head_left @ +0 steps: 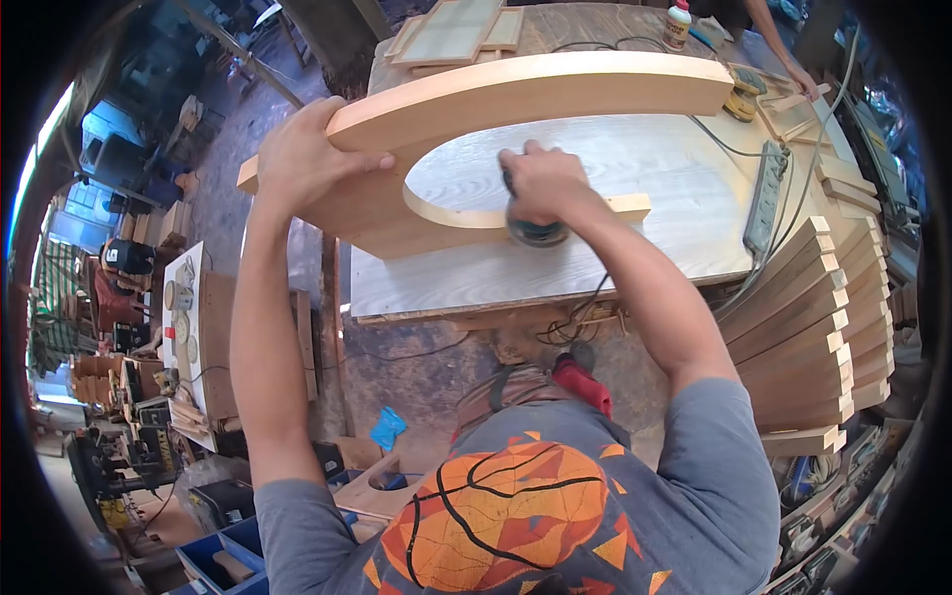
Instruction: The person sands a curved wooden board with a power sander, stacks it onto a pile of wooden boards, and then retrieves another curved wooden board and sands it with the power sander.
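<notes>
My grey shirt (714, 466) is filling the space nearest me, its orange print facing up, and a blue scrap (388, 427) is lying on the floor below and to the near side of the curved wooden piece (526, 91). That piece is sitting over a pale board (694, 248), its opening facing right and the board's grain showing through the gap. My right hand (545, 183) is closing around a sander (537, 234), fingers wrapping its top, and I am holding it at the lower arm of the curved piece; I cannot tell whether its pad is touching the wood. My left hand (302, 164) is gripping the curved piece at its left end, the thumb lying across its face. To the right of the piece, stacked lengths of wood (793, 337) are standing in a fanned row, and a power strip (766, 198) is lying between them and it. Just beyond its upper right tip a yellow tool (742, 94) is resting. Farther off, behind the piece, a bottle (677, 25) is standing, framed panels (456, 30) are lying, and another person's arm (776, 45) is reaching in at the right.
</notes>
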A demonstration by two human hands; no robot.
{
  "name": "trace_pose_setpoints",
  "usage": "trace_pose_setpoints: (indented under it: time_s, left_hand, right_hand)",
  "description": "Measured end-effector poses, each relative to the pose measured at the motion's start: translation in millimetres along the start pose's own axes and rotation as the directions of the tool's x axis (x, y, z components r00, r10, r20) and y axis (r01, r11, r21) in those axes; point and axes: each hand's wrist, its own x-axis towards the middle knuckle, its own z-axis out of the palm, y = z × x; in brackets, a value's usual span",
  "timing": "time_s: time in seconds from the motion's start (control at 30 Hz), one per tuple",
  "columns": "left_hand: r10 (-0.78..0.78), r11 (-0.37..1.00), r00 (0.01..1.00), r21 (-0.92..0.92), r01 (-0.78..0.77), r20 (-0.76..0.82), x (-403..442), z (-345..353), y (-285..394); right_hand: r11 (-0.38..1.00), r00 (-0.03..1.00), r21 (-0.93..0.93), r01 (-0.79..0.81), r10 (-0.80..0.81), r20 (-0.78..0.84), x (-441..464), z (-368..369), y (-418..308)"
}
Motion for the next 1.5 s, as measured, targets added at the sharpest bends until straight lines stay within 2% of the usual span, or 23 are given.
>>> trace_pose_setpoints:
  time_s: [0.07,0.13,0.27,0.37,0.47,0.6,0.67,0.73,0.8,0.87,0.93,1.0,1.07,1.13,1.17,1.23,1.33,1.5]
  left_hand:
    - [-0.022,0.998,0.996,0.053,0.017,0.088,1.0,-6.7,5.9]
    - [-0.026,0.998,0.997,0.054,0.022,0.07,-0.6,-5.7,6.2]
    - [-0.011,0.999,1.0,0.044,0.011,0.005,0.5,-0.6,4.4]
    - [0.011,1.0,1.0,-0.001,-0.011,0.006,2.2,0.5,-0.4]
    - [-0.012,0.998,0.997,0.06,0.007,0.075,2.8,-2.7,0.0]
    - [-0.034,0.999,0.994,0.039,0.03,0.103,-3.4,-5.9,3.8]
    - [0.017,1.0,0.999,-0.01,-0.017,-0.048,-7.0,3.8,-1.6]
    - [-0.003,1.0,1.0,0.006,0.003,-0.019,-11.9,-2.4,5.7]
    - [-0.022,0.999,1.0,0.03,0.022,0.009,-23.9,-4.4,11.6]
    - [0.072,0.991,0.992,0.124,-0.059,-0.1,-48.5,-4.1,15.5]
    - [0.045,0.99,0.996,0.133,-0.034,-0.083,-92.3,-7.1,27.5]
    - [0.191,0.978,0.93,0.142,-0.153,-0.315,-147.4,10.1,41.3]
    - [0.157,0.987,0.937,0.086,-0.137,-0.313,-208.8,34.9,56.9]
    - [0.052,0.996,0.977,0.085,-0.036,-0.207,-259.9,55.2,84.1]
    - [0.055,0.996,0.979,0.083,-0.039,-0.198,-267.2,68.5,93.9]
    - [-0.036,0.998,0.998,0.051,0.039,-0.059,-283.1,97.9,111.9]
    - [-0.032,0.991,0.999,0.129,0.027,0.041,-278.6,169.2,117.5]
    - [-0.036,0.995,0.999,0.09,0.033,0.036,-220.6,224.2,120.2]
  right_hand:
    - [0.998,0.989,-0.004,-0.058,0.057,-0.135,-1.3,6.9,17.9]
    - [0.996,0.992,0.004,-0.086,0.086,-0.096,0.5,1.9,18.6]
    - [1.0,0.986,-0.011,-0.005,0.004,-0.165,7.1,13.8,-6.7]
    - [0.999,0.995,-0.01,-0.034,0.033,-0.091,5.1,13.7,-8.5]
    - [0.991,0.985,-0.045,-0.124,0.117,-0.129,-1.7,6.1,16.6]
    - [0.96,0.956,-0.029,-0.279,0.275,-0.106,-8.9,-6.0,52.0]
    - [0.944,0.94,-0.027,-0.33,0.326,-0.105,-18.2,-13.7,70.5]
    - [0.907,0.907,-0.025,-0.42,0.419,-0.05,-32.0,-24.1,90.8]
    - [0.9,0.899,-0.028,-0.435,0.432,-0.074,-47.3,-23.8,126.7]
    - [0.89,0.878,0.021,-0.455,0.452,-0.158,-64.9,-20.8,169.8]
    - [0.926,0.841,0.0,-0.377,0.342,-0.419,-80.7,-0.1,220.0]
    - [0.865,0.808,0.085,-0.495,0.494,-0.322,-123.5,-21.8,223.8]
    - [0.799,0.727,0.082,-0.595,0.579,-0.368,-143.9,-24.1,229.0]
    - [0.798,0.696,0.105,-0.594,0.575,-0.431,-169.0,-29.1,233.9]
    - [0.809,0.682,0.135,-0.572,0.56,-0.47,-180.6,-31.7,235.5]
    - [0.834,0.684,0.151,-0.531,0.527,-0.504,-196.5,-38.6,238.0]
    - [0.842,0.679,0.217,-0.494,0.529,-0.509,-207.3,-44.9,244.7]
    - [0.901,0.694,0.236,-0.363,0.431,-0.577,-225.8,-47.6,244.0]
